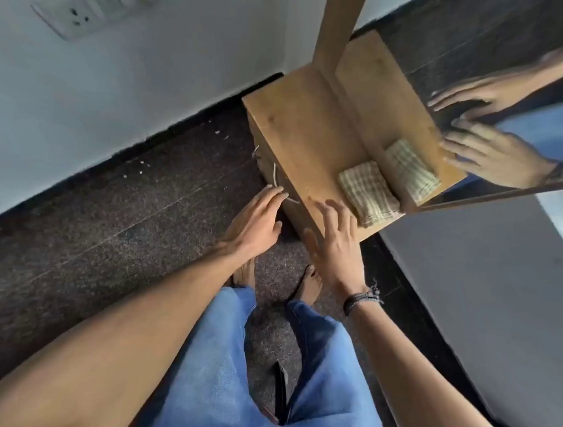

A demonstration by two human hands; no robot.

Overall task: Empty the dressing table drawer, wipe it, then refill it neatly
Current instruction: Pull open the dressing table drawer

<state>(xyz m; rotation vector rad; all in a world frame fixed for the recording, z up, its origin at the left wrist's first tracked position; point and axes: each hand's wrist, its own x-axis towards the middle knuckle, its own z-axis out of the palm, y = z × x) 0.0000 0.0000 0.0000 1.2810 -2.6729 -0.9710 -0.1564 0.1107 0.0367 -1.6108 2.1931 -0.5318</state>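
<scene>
Nearest to us, our left hand reaches fwd with the fingers straight and close together, holding nothing. Our right hand is beside it at 3 o'clock, fingers spread, over the near edge of the dressing table top; we cannot tell if it touches the wood.

The drawer appears closed, so we judge the step in hand is to open it. The drawer handle, a thin metal bow, lies right at the L fingertips, approx. 1 o'clock from that hand; contact or not, we cannot say.

To do it well, we should hook the fingers behind the bow and pull straight toward us, slowly, w/ the R hand pressed flat on the top so the cabinet does not slide.

Further, at 1 o'clock from the R hand, the folded checked cloth lies on the top, just before the mirror, ready for the wiping.
</scene>
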